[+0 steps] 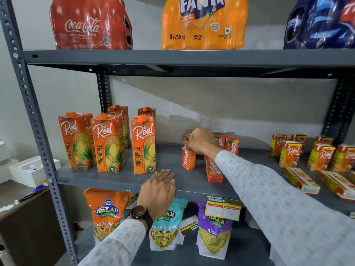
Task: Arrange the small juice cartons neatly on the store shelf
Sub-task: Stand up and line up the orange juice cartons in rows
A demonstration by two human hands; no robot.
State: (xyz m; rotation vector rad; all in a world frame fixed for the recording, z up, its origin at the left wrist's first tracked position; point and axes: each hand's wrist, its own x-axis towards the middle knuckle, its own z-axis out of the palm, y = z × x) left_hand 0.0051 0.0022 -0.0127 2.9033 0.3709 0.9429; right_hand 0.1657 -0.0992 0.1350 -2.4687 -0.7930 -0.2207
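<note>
Nearest, the left hand point(158, 186) lies flat and open on the front edge of the shelf point(107, 179), holding nothing; I judge it is a brace while the other arm reaches deep. Right hand point(201, 142) is farther in, its grip curled shut over the top of a red carton point(188, 157) standing at the left of the red cluster, mid-shelf, probably to square it with its neighbours. Another red carton point(213, 172) stands forward, near the front edge. Toward the right end, Real cartons point(290, 154) stand loosely and two packs point(301, 178) lie flat, so the work looks unfinished
</note>
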